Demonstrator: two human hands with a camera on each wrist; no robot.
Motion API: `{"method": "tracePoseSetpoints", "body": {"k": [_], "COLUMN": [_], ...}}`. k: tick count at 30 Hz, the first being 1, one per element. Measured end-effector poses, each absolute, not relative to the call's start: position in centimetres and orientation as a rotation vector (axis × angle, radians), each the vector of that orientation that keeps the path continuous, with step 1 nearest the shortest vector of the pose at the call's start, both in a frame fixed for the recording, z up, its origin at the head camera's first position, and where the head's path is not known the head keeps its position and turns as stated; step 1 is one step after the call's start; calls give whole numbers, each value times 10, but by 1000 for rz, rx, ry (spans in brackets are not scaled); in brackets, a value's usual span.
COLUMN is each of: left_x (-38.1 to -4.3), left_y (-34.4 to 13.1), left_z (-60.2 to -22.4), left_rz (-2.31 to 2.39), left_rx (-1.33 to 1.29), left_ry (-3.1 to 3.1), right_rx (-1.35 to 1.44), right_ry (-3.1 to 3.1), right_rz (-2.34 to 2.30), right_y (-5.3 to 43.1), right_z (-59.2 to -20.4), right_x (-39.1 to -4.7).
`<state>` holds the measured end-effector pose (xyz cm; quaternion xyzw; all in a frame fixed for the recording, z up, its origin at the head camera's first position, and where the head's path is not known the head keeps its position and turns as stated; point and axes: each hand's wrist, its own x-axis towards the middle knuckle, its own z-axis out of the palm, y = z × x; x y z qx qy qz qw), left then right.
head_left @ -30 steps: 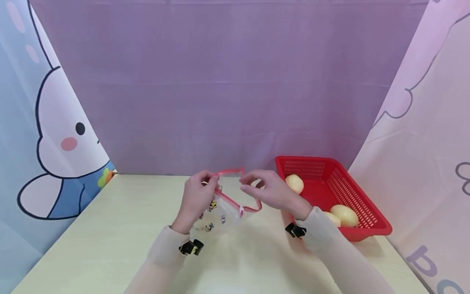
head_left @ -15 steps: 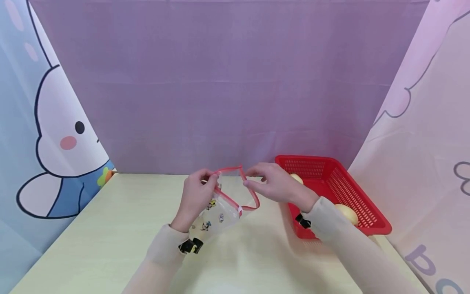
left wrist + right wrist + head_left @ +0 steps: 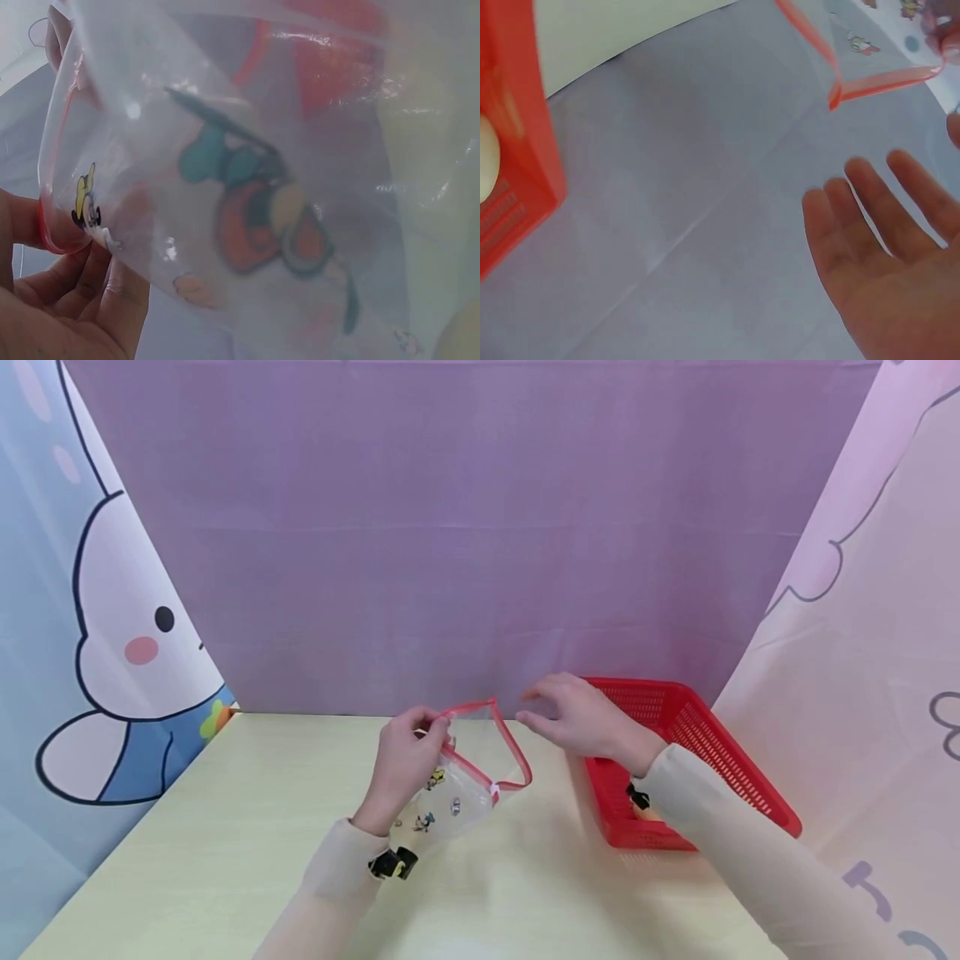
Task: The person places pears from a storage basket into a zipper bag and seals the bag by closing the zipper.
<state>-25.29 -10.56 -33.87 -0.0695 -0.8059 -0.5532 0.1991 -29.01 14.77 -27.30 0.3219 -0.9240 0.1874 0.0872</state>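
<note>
My left hand (image 3: 408, 760) pinches the red-trimmed rim of a clear zip bag (image 3: 450, 802) printed with cartoon figures. The bag's mouth gapes toward the right, with a small white slider at its near corner. In the left wrist view the bag (image 3: 150, 217) fills most of the picture; a pale rounded thing (image 3: 461, 337) shows at the lower right corner, and I cannot tell whether it is inside the bag. My right hand (image 3: 577, 714) holds nothing, its fingers spread and slightly bent, apart from the bag's rim and in front of the red basket (image 3: 716, 747).
The red plastic basket stands at the right of the pale table (image 3: 300, 827). A pale oval, potato-like thing (image 3: 486, 157) lies in it; my right arm hides most of the inside. A purple cloth (image 3: 450, 543) hangs behind the table, with printed cloths on both sides.
My right hand has drawn away from the bag's rim, moving right and slightly up, and now covers more of the basket. The left hand and the bag have hardly moved.
</note>
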Motion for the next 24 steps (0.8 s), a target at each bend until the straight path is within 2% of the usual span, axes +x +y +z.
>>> {"method": "tracePoseSetpoints", "body": {"k": [24], "left_x": [-254], "left_y": [-102], "left_z": [-340], "left_rz": [-1536], "left_rx": [-196], "left_ry": [-2259], "right_rx": [704], "right_ry": [-2842], "right_rz": [442], "right_y": [184], "right_z": [-284], "right_x": [-332]}}
